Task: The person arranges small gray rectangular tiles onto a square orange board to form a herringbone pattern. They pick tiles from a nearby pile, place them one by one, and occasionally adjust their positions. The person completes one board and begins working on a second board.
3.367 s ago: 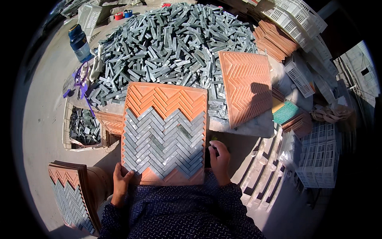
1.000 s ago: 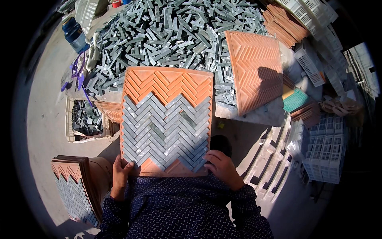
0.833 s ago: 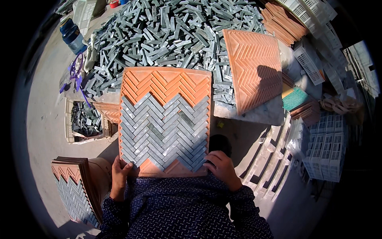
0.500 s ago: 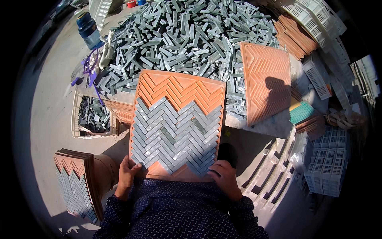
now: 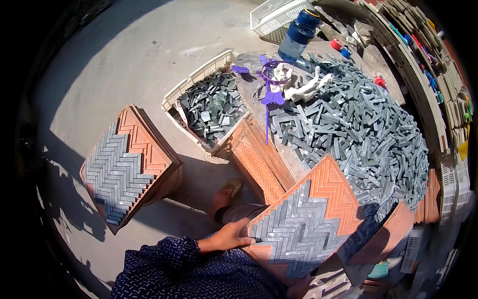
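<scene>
An orange herringbone tile tray (image 5: 343, 212) is tilted in front of me, mostly filled with narrow grey stone tiles (image 5: 294, 229). Bare orange grooves show along its far right part and at one near corner. My left hand (image 5: 229, 236) grips the tray's left edge, thumb on top. At the lower edge, my right hand (image 5: 300, 288) is against the tray's near side, its fingers mostly hidden. To the left stands a stack of similar trays (image 5: 124, 154), the top one also largely laid with grey tiles.
A heap of loose grey tiles (image 5: 358, 124) covers the work table. Beside it are a cream crate (image 5: 172, 99) of tile pieces, a blue bottle (image 5: 298, 35), white gloves (image 5: 308, 89) and a purple strap (image 5: 271, 94). Empty-grooved trays (image 5: 259, 167) lean against the table; another tray (image 5: 386, 236) lies right.
My view has swung left, bringing the tray stack and crate nearer the middle. The tray I hold now appears turned and further right. My left hand stays on its edge.
</scene>
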The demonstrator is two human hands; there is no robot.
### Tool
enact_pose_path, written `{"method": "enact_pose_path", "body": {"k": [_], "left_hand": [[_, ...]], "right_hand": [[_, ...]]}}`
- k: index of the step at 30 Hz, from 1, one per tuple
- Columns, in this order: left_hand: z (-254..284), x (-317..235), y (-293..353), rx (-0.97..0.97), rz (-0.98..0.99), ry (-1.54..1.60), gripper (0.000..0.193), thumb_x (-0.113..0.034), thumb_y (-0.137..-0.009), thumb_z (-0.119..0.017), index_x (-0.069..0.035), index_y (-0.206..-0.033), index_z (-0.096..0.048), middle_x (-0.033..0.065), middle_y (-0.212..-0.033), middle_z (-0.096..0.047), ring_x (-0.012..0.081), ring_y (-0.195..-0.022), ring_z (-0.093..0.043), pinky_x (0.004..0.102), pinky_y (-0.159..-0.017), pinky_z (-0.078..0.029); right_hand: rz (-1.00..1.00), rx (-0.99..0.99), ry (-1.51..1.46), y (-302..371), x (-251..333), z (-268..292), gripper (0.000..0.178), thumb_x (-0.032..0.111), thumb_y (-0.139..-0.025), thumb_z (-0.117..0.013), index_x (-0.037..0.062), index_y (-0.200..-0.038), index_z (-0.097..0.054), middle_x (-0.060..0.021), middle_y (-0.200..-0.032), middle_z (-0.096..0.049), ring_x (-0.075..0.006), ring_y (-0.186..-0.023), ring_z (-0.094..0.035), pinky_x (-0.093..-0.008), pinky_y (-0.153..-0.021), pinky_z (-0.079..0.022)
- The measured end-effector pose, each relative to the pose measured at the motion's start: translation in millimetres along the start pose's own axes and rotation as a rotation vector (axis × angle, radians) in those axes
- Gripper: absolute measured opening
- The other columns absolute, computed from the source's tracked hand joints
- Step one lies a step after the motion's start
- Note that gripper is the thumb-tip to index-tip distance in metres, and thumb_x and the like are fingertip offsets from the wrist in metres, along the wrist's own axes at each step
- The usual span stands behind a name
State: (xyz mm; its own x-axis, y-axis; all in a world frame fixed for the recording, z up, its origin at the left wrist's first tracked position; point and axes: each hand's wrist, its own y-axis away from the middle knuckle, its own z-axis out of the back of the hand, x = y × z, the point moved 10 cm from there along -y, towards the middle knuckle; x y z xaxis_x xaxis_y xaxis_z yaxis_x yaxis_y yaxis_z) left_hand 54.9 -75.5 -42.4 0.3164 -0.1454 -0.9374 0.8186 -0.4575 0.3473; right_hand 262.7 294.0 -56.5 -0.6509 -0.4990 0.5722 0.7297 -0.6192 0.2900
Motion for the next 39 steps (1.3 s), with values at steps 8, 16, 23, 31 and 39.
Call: {"method": "enact_pose_path", "body": {"k": [8, 16, 23, 31, 39], "left_hand": [[16, 87, -31, 0.163, 0.178, 0.729, 0.039, -0.035, -0.099, -0.042, -0.001, -0.11, -0.057, 0.0045, -0.09, -0.061, 0.0124, -0.08, -0.056, 0.028, -0.073, -0.047], [17, 451, 16, -0.016, 0.371, -0.355, 0.032, -0.033, -0.089, -0.054, -0.006, -0.099, -0.065, 0.0158, -0.089, -0.066, 0.0284, -0.084, -0.063, 0.0381, -0.078, -0.047], [95, 449, 12, -0.343, 0.739, -0.663, 0.021, -0.02, -0.079, -0.06, -0.003, -0.089, -0.068, 0.0166, -0.094, -0.066, 0.0328, -0.09, -0.063, 0.043, -0.076, -0.05], [197, 412, 10, -0.642, 1.041, -0.559, 0.043, -0.026, -0.086, -0.054, -0.006, -0.123, -0.055, 0.0216, -0.135, -0.043, 0.0345, -0.123, -0.042, 0.0435, -0.103, -0.037], [204, 420, -2, -0.378, 0.914, -0.736, 0.046, -0.031, -0.087, -0.053, -0.005, -0.124, -0.054, 0.02, -0.131, -0.047, 0.0353, -0.122, -0.043, 0.0447, -0.104, -0.034]], "right_hand": [[-0.569, -0.124, -1.07, 20, -27, -21, 0.022, 0.02, -0.096, -0.045, 0.0025, -0.104, -0.056, -0.0053, -0.087, -0.055, -0.0176, -0.072, -0.048, -0.031, -0.068, -0.044], [-0.609, -0.033, -0.997, 25, 3, -21, 0.021, 0.02, -0.096, -0.046, 0.0033, -0.103, -0.056, -0.0046, -0.086, -0.055, -0.017, -0.071, -0.048, -0.0309, -0.068, -0.044], [-0.63, 0.007, -0.92, 20, 9, -25, 0.02, 0.02, -0.096, -0.046, 0.0039, -0.102, -0.056, -0.004, -0.085, -0.054, -0.0166, -0.071, -0.048, -0.0308, -0.067, -0.044], [-0.675, -0.005, -0.871, 24, 21, -30, 0.02, 0.021, -0.095, -0.047, 0.0047, -0.101, -0.056, -0.0034, -0.083, -0.054, -0.016, -0.071, -0.048, -0.0307, -0.067, -0.044], [-0.694, 0.01, -0.831, 28, 33, -28, 0.019, 0.021, -0.095, -0.048, 0.0055, -0.1, -0.057, -0.0027, -0.082, -0.054, -0.0155, -0.07, -0.048, -0.0306, -0.066, -0.044]]}}
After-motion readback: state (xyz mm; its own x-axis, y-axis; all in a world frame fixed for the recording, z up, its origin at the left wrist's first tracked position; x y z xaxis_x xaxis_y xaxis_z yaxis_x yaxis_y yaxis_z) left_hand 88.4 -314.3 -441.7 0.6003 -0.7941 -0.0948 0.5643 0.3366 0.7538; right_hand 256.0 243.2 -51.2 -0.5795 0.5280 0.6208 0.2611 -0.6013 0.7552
